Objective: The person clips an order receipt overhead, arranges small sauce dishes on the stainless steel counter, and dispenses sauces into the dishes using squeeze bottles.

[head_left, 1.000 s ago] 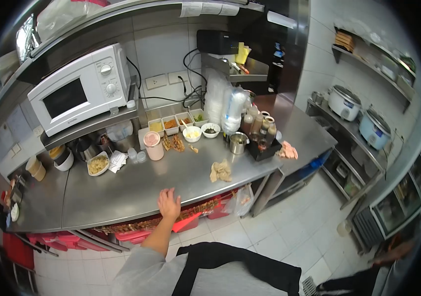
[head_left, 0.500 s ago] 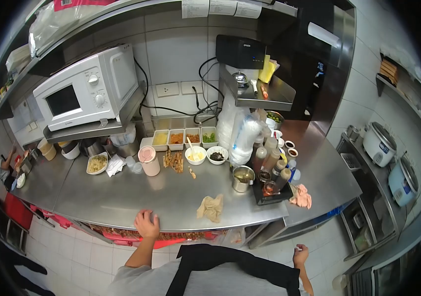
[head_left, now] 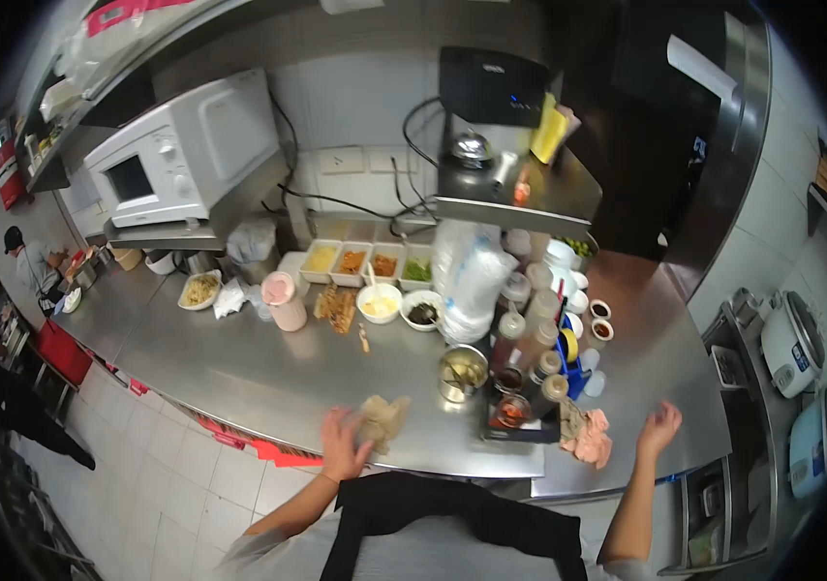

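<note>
My left hand [head_left: 344,445] is at the front edge of the steel counter [head_left: 229,358], fingers apart, beside a crumpled beige cloth [head_left: 384,422]. Over the counter's right part is my right hand [head_left: 660,429], its fingers curled together; whether they hold anything is too small to tell. A pink cloth [head_left: 588,438] lies to its left, next to a black tray [head_left: 520,432] of sauce bottles. Left of the tray stands a metal pot [head_left: 462,374]. Farther back are a pink-lidded container [head_left: 284,302], skewers [head_left: 336,308], two white bowls and several square tubs of toppings [head_left: 352,263].
A microwave [head_left: 181,155] sits on a raised shelf at the left, and a black printer [head_left: 494,87] on another. Two rice cookers [head_left: 791,344] stand on the right rack. Two people are at the far left, one in dark clothes [head_left: 16,397] in the aisle.
The view has swung right. My left hand has moved right along the counter edge, next to the beige cloth. My right hand has come into view and risen over the counter's right part.
</note>
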Demonstrator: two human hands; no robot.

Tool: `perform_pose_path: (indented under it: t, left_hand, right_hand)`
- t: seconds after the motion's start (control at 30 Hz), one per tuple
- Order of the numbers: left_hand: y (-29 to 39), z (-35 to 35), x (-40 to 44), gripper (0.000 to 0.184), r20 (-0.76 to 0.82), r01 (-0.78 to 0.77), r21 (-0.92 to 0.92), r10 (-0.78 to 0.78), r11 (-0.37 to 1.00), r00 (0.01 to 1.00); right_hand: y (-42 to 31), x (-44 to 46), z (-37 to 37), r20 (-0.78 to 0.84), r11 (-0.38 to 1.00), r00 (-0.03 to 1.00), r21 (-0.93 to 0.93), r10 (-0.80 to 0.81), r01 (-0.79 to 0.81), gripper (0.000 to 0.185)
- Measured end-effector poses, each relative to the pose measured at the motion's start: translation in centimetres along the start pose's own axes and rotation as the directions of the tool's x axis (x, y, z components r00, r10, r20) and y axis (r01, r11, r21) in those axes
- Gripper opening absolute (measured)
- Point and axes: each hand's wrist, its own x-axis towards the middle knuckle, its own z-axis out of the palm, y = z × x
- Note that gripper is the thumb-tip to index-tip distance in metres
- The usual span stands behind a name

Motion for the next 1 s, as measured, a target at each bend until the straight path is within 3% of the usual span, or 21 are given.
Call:
perform_pose_path:
  t: [0.03,0.07,0.13,0.27,0.33,0.4,0.47,0.5,0.57,0.7,0.8,0.93,1.0]
  left_hand:
    - [2.2,2.0,-0.3,0.059,-0.026,0.003,-0.052,-0.004,0.999,1.0]
    - [3.9,3.6,-0.8,0.06,-0.036,0.005,-0.111,-0.009,0.994,0.999]
    - [6.1,7.1,-1.1,0.057,-0.073,0.154,-0.163,-0.168,0.974,0.983]
    - [7.9,10.8,0.1,0.047,-0.158,0.3,0.062,-0.287,0.952,0.945]
    - [7.9,11.4,0.6,0.048,-0.201,0.375,0.08,-0.353,0.924,0.914]
    - [8.6,11.8,0.9,0.048,-0.233,0.428,0.116,-0.394,0.897,0.889]
    - [9.3,11.8,1.1,0.047,-0.244,0.452,0.176,-0.406,0.874,0.881]
    - [9.4,11.9,1.1,0.048,-0.238,0.453,0.214,-0.403,0.865,0.883]
    - [9.7,12.1,1.3,0.048,-0.228,0.458,0.24,-0.409,0.856,0.884]
    - [10.3,12.2,1.7,0.048,-0.218,0.467,0.294,-0.417,0.834,0.882]
    - [10.3,12.4,1.7,0.048,-0.201,0.474,0.332,-0.43,0.815,0.88]
    - [10.6,12.5,2.0,0.049,-0.196,0.476,0.36,-0.434,0.802,0.879]
    - [10.7,12.6,2.1,0.049,-0.197,0.473,0.37,-0.43,0.799,0.881]
  right_hand:
    - [0.8,2.2,1.6,0.04,0.995,0.999,-0.093,-0.033,0.036,0.037]
    - [-2.1,4.1,2.2,0.055,0.997,0.995,-0.014,-0.079,0.08,0.037]
    - [-3.5,7.6,4.2,0.177,0.997,0.981,0.041,-0.075,0.069,0.037]
    - [-6.1,13.0,8.4,0.253,0.973,0.958,0.217,-0.134,0.079,0.032]
    - [-4.9,14.6,12.1,0.237,0.95,0.953,0.29,-0.189,0.116,0.035]
    - [-5.7,15.0,14.0,0.353,0.952,0.913,0.29,-0.204,0.1,0.032]
    - [-3.4,14.1,18.0,0.483,0.915,0.791,0.331,-0.376,0.232,0.029]
    - [-3.2,13.2,19.3,0.619,0.915,0.688,0.362,-0.378,0.177,0.025]
    - [-0.4,11.5,23.6,0.729,0.826,0.416,0.378,-0.544,0.418,0.027]
    - [-0.3,10.0,27.1,0.695,0.792,0.446,0.302,-0.564,0.531,0.036]
    - [-1.4,11.7,27.5,0.802,0.755,0.205,0.394,-0.561,0.524,0.035]
    - [-0.4,11.6,28.3,0.845,0.794,0.116,0.432,-0.522,0.428,0.034]
    - [-0.8,11.1,27.2,0.851,0.799,0.144,0.397,-0.505,0.452,0.033]
